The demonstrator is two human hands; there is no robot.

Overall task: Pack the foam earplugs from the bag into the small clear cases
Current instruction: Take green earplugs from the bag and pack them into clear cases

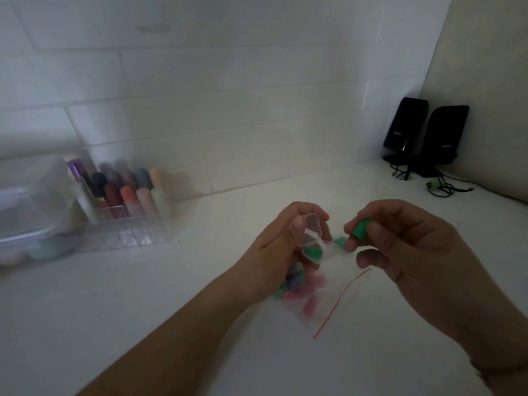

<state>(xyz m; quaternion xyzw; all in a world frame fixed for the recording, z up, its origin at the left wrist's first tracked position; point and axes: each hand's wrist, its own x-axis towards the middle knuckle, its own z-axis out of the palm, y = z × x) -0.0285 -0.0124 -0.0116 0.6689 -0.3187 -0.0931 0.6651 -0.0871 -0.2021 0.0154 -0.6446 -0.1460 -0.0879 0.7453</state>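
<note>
Head view is dim and blurred, so fine detail is lost. A small clear case is held up in the left hand, its grip closed on it with the lid swung open; one green earplug is seen inside. A second green earplug is pinched in the grip of the right hand, just beside the case. A third green piece is glimpsed between the hands, its support unclear. Below, a clear bag with a red strip lies on the worktop, partly hidden by the left hand, pink and mixed-colour earplugs within. At left, an organiser holds coloured sticks.
</note>
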